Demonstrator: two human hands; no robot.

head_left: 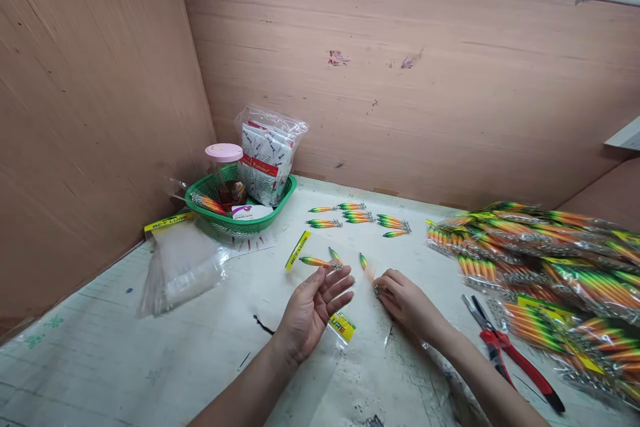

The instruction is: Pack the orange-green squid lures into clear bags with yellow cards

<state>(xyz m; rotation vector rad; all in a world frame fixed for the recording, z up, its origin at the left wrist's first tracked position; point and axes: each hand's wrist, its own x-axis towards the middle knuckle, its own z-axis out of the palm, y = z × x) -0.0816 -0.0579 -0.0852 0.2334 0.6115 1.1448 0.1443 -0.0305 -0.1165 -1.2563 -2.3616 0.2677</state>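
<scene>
My left hand (314, 307) is palm-up over the table with fingers spread, resting on a clear plastic bag with a yellow label (343, 325). An orange-green fishing lure (320, 262) lies just beyond its fingertips. My right hand (406, 302) lies knuckles-up with its fingers curled and pinched on the metal hook end (379, 289) of a lure, which sits inside the clear bag. Two more lures (363, 259) lie close by.
Several loose lures (357, 216) lie farther back. A heap of bagged lures (545, 267) fills the right side, with red-handled pliers (505, 345) in front. A green basket (240, 221) with a jar and packets stands back left, beside a stack of empty bags (180, 267). Wooden walls enclose the table.
</scene>
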